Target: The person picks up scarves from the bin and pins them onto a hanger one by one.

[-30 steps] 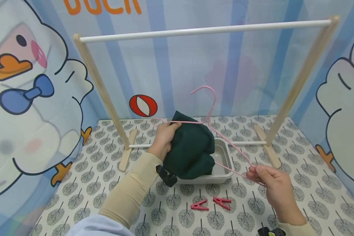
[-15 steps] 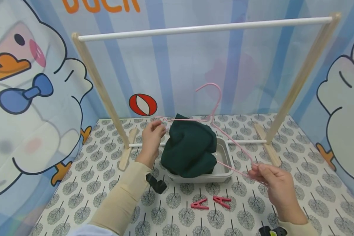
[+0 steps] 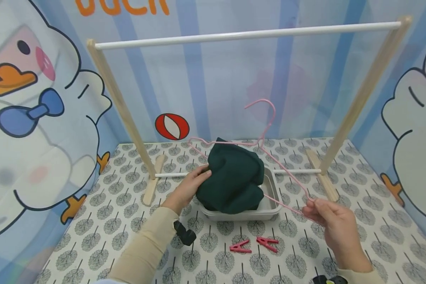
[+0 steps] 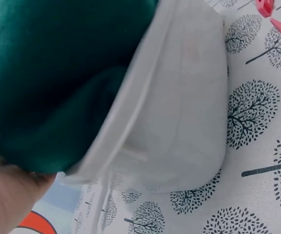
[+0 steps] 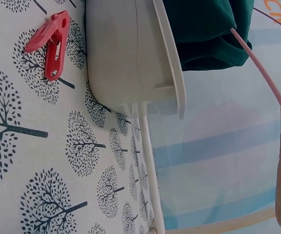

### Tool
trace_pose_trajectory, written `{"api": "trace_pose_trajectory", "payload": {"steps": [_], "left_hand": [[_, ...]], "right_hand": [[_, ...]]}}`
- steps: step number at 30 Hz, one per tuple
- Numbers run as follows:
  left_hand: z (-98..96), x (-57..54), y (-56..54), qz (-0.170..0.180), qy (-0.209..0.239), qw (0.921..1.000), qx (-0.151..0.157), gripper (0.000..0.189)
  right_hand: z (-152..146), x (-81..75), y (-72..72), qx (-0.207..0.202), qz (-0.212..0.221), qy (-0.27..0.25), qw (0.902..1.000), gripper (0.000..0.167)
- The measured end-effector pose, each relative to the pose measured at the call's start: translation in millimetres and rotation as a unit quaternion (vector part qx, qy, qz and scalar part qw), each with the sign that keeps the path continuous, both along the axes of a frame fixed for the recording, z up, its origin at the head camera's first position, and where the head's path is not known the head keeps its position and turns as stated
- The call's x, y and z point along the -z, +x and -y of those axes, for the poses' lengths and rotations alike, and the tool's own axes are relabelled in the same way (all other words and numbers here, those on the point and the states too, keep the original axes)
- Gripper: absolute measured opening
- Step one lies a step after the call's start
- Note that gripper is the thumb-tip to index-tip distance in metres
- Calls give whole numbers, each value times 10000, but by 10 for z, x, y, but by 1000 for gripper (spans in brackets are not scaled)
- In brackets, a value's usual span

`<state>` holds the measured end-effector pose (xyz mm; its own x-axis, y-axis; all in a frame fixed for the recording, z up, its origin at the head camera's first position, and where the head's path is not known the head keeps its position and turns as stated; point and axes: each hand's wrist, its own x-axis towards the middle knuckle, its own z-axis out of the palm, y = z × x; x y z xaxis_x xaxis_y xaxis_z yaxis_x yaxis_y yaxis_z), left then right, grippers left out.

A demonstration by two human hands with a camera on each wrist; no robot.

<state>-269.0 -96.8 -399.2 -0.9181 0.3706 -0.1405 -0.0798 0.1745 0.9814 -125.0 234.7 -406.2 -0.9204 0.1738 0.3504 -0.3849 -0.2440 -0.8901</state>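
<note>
A dark green cloth (image 3: 234, 177) hangs bunched on a pink clothes hanger (image 3: 284, 167) above a pale grey basin (image 3: 248, 215). My right hand (image 3: 335, 225) grips the hanger's right corner, its hook pointing up and left. Below, the hanger's lower bar emerges from the cloth's right side. My left hand (image 3: 189, 187) pinches the cloth's left edge between thumb and fingers, below the hanger's free left end. In the left wrist view, that thumb and the fingers partly disappear at the edge of the green fabric (image 4: 57, 73).
Two red clothespins (image 3: 240, 246) lie on the tree-patterned tablecloth (image 3: 202, 268) in front of the basin. Behind it stands a wooden rack with a white top rail (image 3: 248, 36) and a low crossbar (image 3: 172, 174). A printed backdrop surrounds the table.
My left hand let go of the hanger's upper left arm, drew back left, then came down to the cloth's left edge. The hanger and cloth shifted slightly right.
</note>
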Motion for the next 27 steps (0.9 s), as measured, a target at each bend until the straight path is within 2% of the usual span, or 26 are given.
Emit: {"api": "trace_pose_trajectory", "payload": {"steps": [1,4,8,9,10,17,23,25,27], "left_hand": [[1,19,-2,-7,30,10000,59,54],[-15,-25,19,-24,346,9992,176,53],[-32,-20,-20,-187,649,9975,216,52],[-32,13,-44,-253,660,9973,219,52],[-34,56,-73,-358,649,9971,196,50],[-27,80,-92,-844,524,9947,-261,14],[15,69,-65,-1237,263,9918,-161,16],[-5,39,-50,-1361,224,9900,-294,13],[-40,-4,-36,-1433,379,9876,-509,12]], "right_hand": [[-1,10,3,-62,-94,-84,9999,33],[-1,27,1,-249,-353,-366,9984,35],[3,25,-1,-258,-418,-353,9982,34],[5,24,1,-253,-419,-347,9982,34],[7,24,3,-263,-435,-355,9981,34],[13,28,10,-136,-360,-233,9990,33],[9,42,18,-22,-108,-190,9998,31],[10,52,22,-8,-91,-229,9997,31],[13,59,23,-24,-68,-279,9996,30]]}}
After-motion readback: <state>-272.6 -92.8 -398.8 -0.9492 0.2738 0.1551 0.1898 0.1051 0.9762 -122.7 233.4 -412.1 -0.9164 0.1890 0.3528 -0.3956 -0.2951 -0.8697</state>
